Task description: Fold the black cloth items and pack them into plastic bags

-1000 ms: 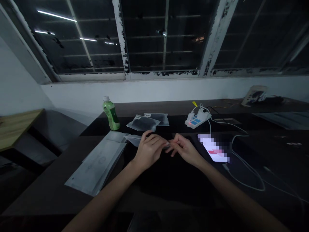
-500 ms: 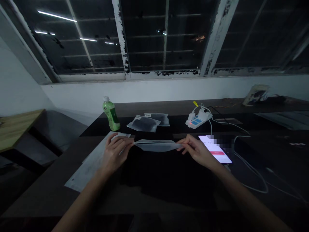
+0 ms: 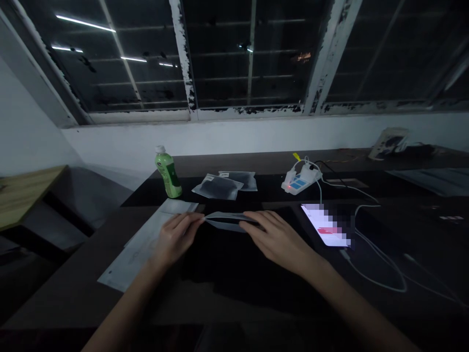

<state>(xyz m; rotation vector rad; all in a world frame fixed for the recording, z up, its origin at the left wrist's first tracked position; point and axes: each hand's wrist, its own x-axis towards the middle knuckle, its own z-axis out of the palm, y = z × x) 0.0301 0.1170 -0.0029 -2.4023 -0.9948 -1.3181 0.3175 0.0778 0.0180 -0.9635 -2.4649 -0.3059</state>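
A translucent frosted plastic bag (image 3: 224,225) is held level above the dark table, its mouth parted in a dark slit facing me. My left hand (image 3: 177,235) is closed, pinching the bag's left corner between thumb and fingertips. My right hand (image 3: 280,238) is over the bag's right part, the upper fingers along the far edge and a lower digit at the near edge. Its palm covers the bag's right end. Under and beside my left hand lie flat frosted bags (image 3: 128,261). Beneath the held bag is a black, cloth-like patch (image 3: 252,274), its details lost in shadow.
Beyond my hands lie two filled frosted packets (image 3: 219,187). A green bottle (image 3: 168,173) stands at left. At right are a white power strip (image 3: 299,182), a lit phone (image 3: 324,226) and a looping white cable (image 3: 384,289). A window wall rises behind the table.
My right hand has slid left from the bag's right corner onto its body. The bag's mouth gapes wider than before. My left hand keeps its pinch in nearly the same place.
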